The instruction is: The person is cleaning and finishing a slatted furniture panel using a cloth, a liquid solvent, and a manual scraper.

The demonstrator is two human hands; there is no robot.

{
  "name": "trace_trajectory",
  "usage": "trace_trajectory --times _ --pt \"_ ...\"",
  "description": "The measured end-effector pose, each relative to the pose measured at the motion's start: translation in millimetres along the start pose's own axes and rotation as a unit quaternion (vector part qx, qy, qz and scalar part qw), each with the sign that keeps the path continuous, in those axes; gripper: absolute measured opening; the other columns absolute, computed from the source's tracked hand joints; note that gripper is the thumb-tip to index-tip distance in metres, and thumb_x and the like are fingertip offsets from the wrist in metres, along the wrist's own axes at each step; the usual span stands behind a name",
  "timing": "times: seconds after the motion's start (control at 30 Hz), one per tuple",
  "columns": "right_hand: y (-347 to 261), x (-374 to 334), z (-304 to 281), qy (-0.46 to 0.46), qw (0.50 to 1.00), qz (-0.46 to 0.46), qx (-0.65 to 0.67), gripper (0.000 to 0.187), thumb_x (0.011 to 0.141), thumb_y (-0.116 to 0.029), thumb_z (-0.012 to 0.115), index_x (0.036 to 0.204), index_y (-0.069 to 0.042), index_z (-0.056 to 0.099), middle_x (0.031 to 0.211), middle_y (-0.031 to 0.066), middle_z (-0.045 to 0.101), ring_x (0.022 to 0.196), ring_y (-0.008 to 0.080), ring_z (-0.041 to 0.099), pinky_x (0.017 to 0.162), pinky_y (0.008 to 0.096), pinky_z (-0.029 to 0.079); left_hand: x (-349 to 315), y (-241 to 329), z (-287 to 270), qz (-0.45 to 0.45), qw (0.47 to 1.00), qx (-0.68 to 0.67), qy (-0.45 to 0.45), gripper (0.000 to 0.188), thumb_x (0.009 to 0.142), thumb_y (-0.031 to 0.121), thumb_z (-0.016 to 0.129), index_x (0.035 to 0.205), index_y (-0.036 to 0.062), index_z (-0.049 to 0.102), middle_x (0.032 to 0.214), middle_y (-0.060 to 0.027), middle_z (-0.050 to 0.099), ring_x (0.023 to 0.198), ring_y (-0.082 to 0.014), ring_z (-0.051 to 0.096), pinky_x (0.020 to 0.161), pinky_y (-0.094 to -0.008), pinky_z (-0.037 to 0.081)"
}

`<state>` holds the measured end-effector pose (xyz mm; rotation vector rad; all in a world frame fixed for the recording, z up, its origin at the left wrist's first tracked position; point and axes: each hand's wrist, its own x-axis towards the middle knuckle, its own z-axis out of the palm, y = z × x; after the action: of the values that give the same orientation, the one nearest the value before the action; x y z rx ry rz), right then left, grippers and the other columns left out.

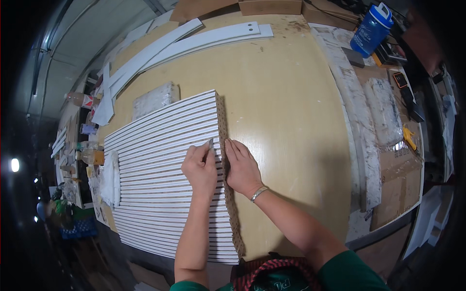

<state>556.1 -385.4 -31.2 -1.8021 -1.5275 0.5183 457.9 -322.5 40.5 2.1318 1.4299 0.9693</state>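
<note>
- Your left hand (200,165) is poised above the row of white strips (165,150), near its right side; the fingers are pressed together at their tips, pinching a small grey piece (211,143) whose exact kind you cannot tell at this size.
- Your right hand (243,167) lies just right of the left one, its fingers extended, held close to one another and laid along the rough brown end face of the strips; a silvery bracelet (259,194) circles that wrist.
- The white strips lie before you on the pale wooden counter (291,97), packed side by side with narrow dark lines between them, and run roughly from left to right.
- At their left ends you see a whitish wrapped block (112,179); a second wrapped bundle (155,100) lies just beyond their far edge.
- Toward the far left of the counter, long white boards (208,44) overlap one another at an angle; one bears two dark round holes near its right end.
- On your far right, a blue bottle (371,31) with a paler lid is placed near a dark grey block (353,57).
- Nearer to you on that side are a large pale package (383,111), a yellow tool (410,138) and a brown cardboard sheet (398,194).
</note>
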Motion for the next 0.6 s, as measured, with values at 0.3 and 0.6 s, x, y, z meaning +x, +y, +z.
trace_trajectory --times 0.3,0.6 --pt "-1.6 -0.1 -0.9 0.002 1.000 -0.004 0.003 0.074 0.079 -0.005 0.059 0.150 0.009 0.040 0.151 0.0211 0.049 0.143 0.0333 0.040 0.123 0.0401 0.031 0.3 4.4 -2.6 -0.014 1.000 -0.009 -0.004 0.016 0.083 -0.003 0.071 0.099 -0.0021 0.075 0.075 -0.0109 0.058 0.061 -0.0228 0.057 0.058 -0.0341 0.046" --pt "-1.8 -0.4 -0.6 0.012 1.000 -0.007 0.015 0.072 0.081 -0.004 0.057 0.150 0.008 0.039 0.151 0.0207 0.048 0.144 0.0331 0.039 0.123 0.0397 0.030 -1.1 6.1 3.3 0.014 1.000 -0.013 -0.002 0.017 0.082 -0.003 0.071 0.098 -0.0034 0.075 0.075 -0.0120 0.059 0.062 -0.0236 0.059 0.058 -0.0350 0.047"
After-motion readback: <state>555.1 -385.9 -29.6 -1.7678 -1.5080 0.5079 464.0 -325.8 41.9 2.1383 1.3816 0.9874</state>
